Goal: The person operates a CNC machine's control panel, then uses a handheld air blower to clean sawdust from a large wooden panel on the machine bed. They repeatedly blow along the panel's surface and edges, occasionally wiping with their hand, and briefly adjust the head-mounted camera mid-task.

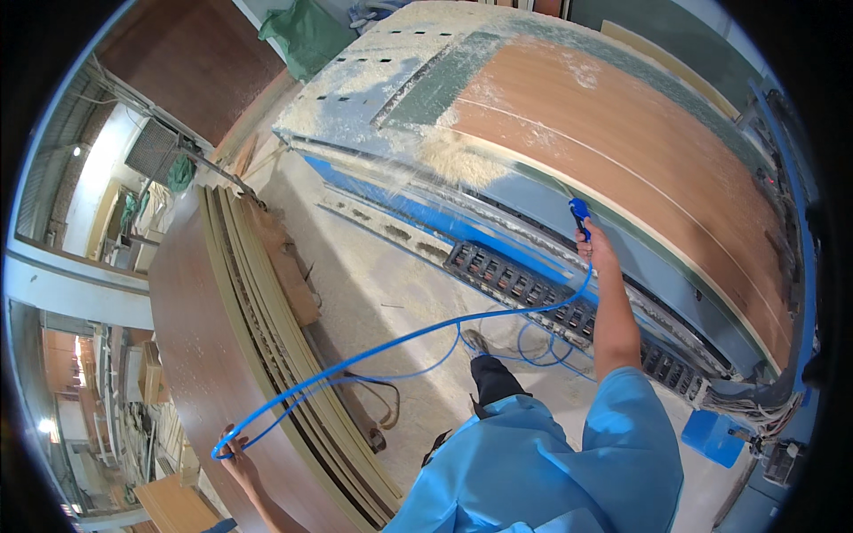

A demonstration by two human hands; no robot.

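Blowing sawdust off the machine bed is the step in hand, as far as one can judge: the right hand (593,244) is closing around a blue air gun (579,213), its nozzle aimed left along the near edge of the reddish-brown panel (622,151) lying on the bed, and a plume of sawdust (444,151) is lifting off that edge. The left hand (235,449) is reaching out low on the left, fingers curled round a loop of the thin blue air hose (400,342), keeping it up off the stack of dark brown boards (213,355) standing there. The hose is running from that loop across the dusty floor (373,275) to the gun — with more coils lying near the person's foot.

The next move seems to call for sweeping the nozzle further along the panel while the left hand is feeding slack, so the hose is not dragging on the board edges.

The bed is carrying pale dust thickly at its far left end, over a grey-green perforated area; a black cable chain (524,284) is running along the machine's blue side. Beyond the boards, the workshop is opening out to the left, with stacked sheets and bright daylight.
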